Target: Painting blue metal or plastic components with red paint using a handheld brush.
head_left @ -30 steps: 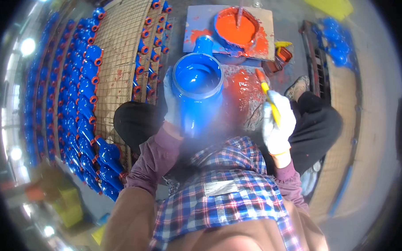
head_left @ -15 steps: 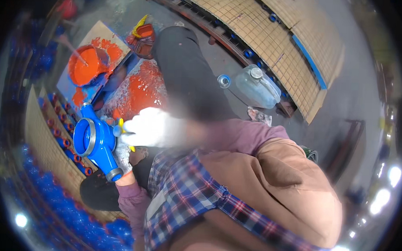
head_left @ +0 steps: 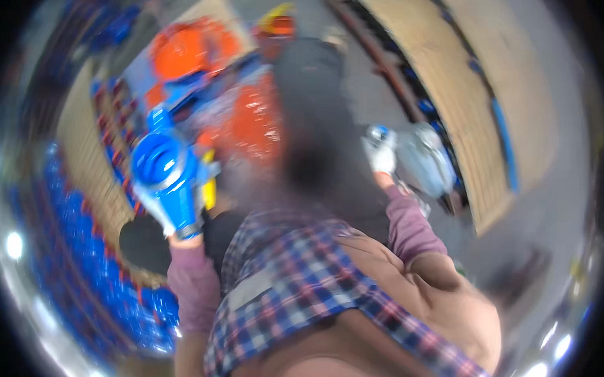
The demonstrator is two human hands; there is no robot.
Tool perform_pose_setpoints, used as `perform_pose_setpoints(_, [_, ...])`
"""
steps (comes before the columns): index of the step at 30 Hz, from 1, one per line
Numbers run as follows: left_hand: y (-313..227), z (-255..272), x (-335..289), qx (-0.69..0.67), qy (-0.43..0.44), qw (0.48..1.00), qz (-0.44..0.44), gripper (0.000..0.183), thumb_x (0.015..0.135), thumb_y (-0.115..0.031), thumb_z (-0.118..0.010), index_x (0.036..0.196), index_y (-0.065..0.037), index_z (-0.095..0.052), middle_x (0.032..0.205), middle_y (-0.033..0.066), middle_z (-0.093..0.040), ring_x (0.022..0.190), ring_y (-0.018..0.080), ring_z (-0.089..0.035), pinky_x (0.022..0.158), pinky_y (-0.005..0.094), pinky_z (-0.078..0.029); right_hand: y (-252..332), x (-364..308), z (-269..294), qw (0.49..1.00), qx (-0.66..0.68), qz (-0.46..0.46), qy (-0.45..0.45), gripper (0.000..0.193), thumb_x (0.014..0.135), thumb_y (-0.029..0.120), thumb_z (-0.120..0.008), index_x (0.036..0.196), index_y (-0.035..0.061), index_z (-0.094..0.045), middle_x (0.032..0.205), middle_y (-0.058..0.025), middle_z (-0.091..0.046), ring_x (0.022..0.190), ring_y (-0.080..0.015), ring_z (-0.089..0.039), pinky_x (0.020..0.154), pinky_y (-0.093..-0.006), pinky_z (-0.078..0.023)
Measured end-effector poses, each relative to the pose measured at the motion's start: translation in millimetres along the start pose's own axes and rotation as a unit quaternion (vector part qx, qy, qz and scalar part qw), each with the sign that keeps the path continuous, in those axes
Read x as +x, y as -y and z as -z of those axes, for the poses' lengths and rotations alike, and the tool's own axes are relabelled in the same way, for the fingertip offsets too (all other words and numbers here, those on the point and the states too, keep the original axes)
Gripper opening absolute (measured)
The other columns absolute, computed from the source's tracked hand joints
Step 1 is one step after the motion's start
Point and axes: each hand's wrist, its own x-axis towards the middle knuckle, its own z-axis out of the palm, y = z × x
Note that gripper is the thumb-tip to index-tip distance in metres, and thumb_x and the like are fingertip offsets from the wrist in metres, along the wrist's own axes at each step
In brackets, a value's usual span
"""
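My gloved left hand [head_left: 153,208] is closed around a glossy blue water meter body [head_left: 175,194], a hollow casting with a wide round mouth and a pipe end at each side. A yellow piece [head_left: 209,188] shows beside the casting, too blurred to name. Farther right, my gloved right hand [head_left: 381,158] has its fingers around a small cup [head_left: 379,133] with a whitish-blue rim. That cup stands beside a translucent plastic jug [head_left: 428,160].
Orange paint fills a bucket [head_left: 180,51] on a paint-smeared board at upper left. Orange-smeared plastic sheeting [head_left: 254,124] lies ahead. A yellow and orange container [head_left: 278,25] stands beyond it. Boards [head_left: 445,94] line the right; many blue castings [head_left: 86,261] are at left.
My right hand has left the blue casting and moved right to the small cup. The left hand still holds the casting, now turned more upward. The whole view has shifted and blurred.
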Motion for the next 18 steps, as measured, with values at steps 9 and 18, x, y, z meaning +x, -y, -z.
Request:
perform_pose_setpoints(9, [18.3,9.8,-1.0,-0.258,0.120,0.951,0.119,0.089,0.087,-0.077,-0.023,0.129,-0.004,-0.051,0.116,0.0182,-0.061,0.098,0.0298,-0.063,0.082,0.0434,-0.054,-6.1,66.6,19.8,0.964,0.207,0.142,-0.087,0.067,0.080,0.016,-0.078,0.134,0.0019,-0.043,0.128,-0.0133,-0.053,0.115,-0.0234,-0.053,0.105,-0.0347,-0.038])
perform_pose_setpoints(18, [2.3,-20.4,8.7,-0.274,-0.022,0.951,0.144,0.070,0.094,-0.061,-0.028,0.114,-0.002,-0.059,0.099,0.0187,-0.066,0.081,0.0286,-0.067,0.067,0.0393,-0.058,230.5,6.9,251.2,0.804,0.388,0.373,-0.254,0.069,0.082,0.030,-0.066,0.138,-0.0007,-0.040,0.128,-0.0183,-0.052,0.111,-0.0276,-0.056,0.098,-0.0409,-0.045])
